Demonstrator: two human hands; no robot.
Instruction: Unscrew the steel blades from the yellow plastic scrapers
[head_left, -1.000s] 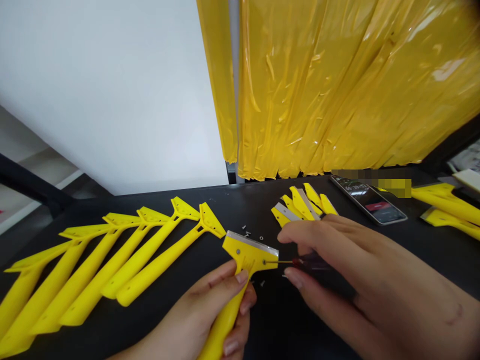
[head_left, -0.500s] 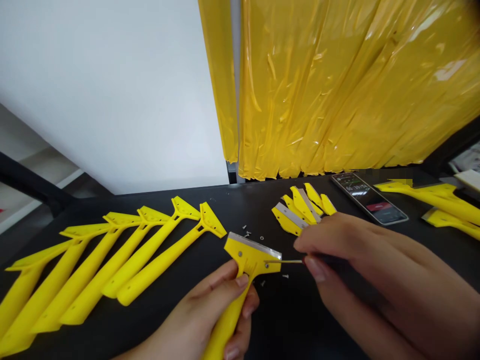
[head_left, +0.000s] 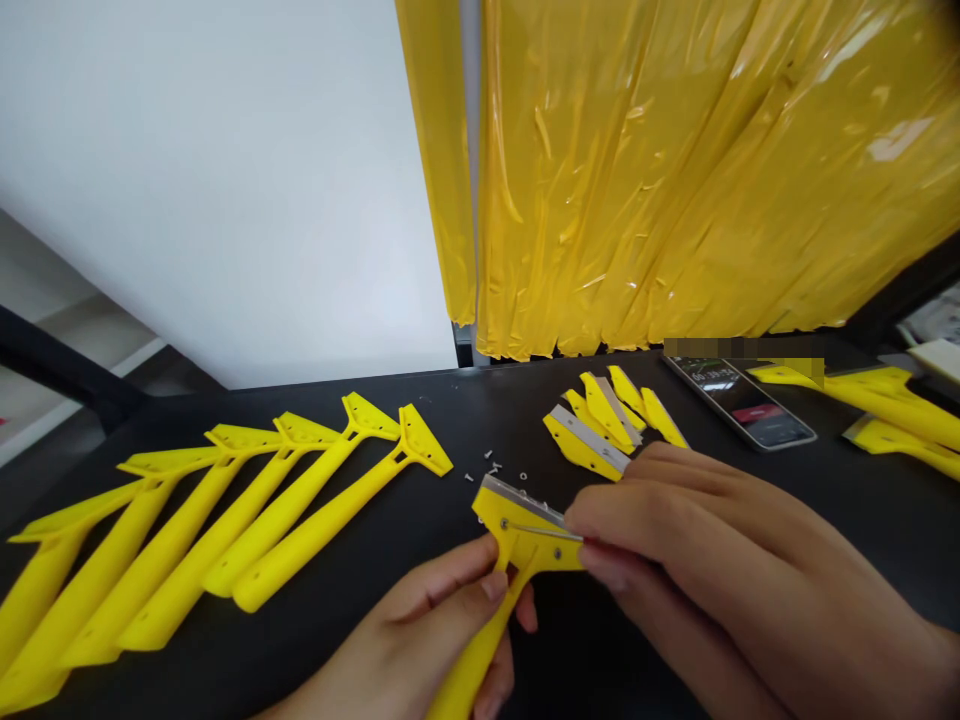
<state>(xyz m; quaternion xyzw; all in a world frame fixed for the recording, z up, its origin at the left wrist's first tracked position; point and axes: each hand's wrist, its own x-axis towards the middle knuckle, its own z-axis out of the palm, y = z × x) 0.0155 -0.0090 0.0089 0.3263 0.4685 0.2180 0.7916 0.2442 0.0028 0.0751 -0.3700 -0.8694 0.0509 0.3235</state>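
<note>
Closed around the handle of a yellow scraper (head_left: 525, 545), my left hand (head_left: 442, 620) holds it tilted above the black table. A metal blade runs along the scraper's top edge, and two screws show in its head. My right hand (head_left: 697, 570) pinches a screwdriver (head_left: 544, 533); its thin shaft lies across the scraper head with the tip at the left screw. The fingers hide the screwdriver's handle. Several small screws (head_left: 489, 457) and a nut (head_left: 523, 476) lie just behind the scraper. Beyond my right hand are yellow head plates with blades (head_left: 589, 440).
Several yellow scraper handles (head_left: 322, 510) lie in a slanting row on the left of the black table (head_left: 360, 640). A phone (head_left: 742, 400) rests at the back right, beside more yellow scrapers (head_left: 900, 435). Yellow plastic sheeting (head_left: 637, 180) and a white panel (head_left: 225, 180) stand behind.
My left hand has moved the scraper slightly right and tilted it. My right hand has come left, and the screwdriver tip has gone from near the right screw to the left one.
</note>
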